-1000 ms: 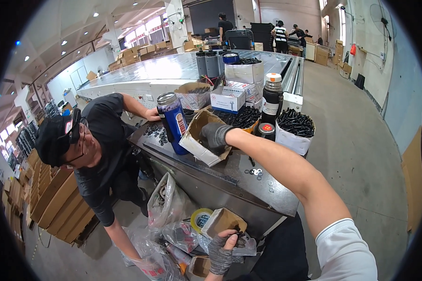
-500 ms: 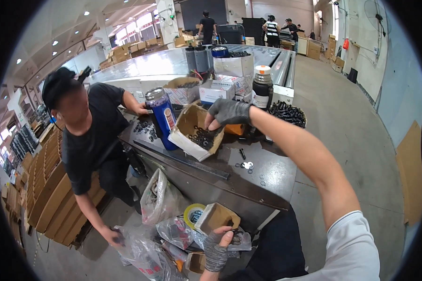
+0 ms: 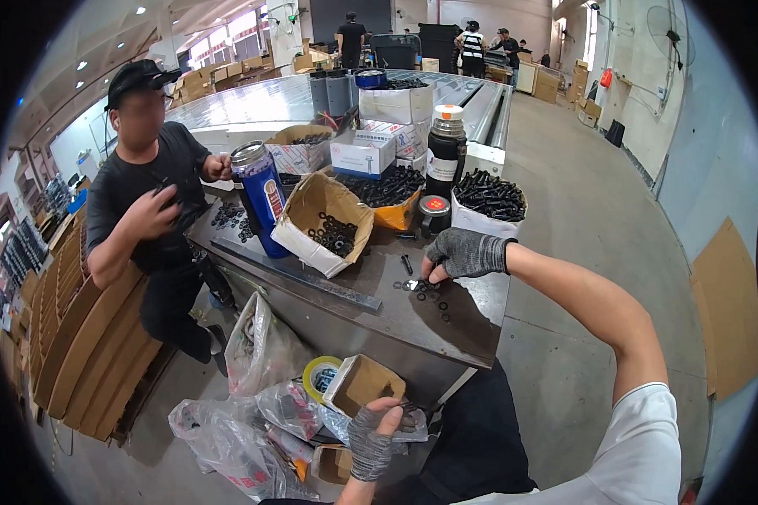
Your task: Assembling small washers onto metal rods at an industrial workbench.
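Observation:
My right hand (image 3: 467, 255), in a grey half-finger glove, reaches down to the metal tabletop (image 3: 370, 278). Its thumb and fingers are drawn together at several small dark washers (image 3: 443, 306); whether one is in the pinch cannot be seen. Beside the hand lies a black bolt (image 3: 407, 265). Further left, an open tilted carton (image 3: 307, 240) holds many black washers. Low in front, my left hand (image 3: 370, 442), gloved alike, has its fingers curled around small dark pieces that I cannot make out. It is near an open cardboard box (image 3: 358, 383) below the table edge.
A blue thermos (image 3: 265, 206), a black thermos (image 3: 445, 156) and a white carton of black bolts (image 3: 490, 198) stand on the table. A dark metal bar (image 3: 295, 273) lies along its edge. Plastic bags (image 3: 265, 349) are below. A co-worker (image 3: 147, 185) is at the left.
My right hand has moved out of the carton of washers, down and right to the loose washers. The co-worker has straightened and raised a hand from the plastic bag. The view has shifted slightly.

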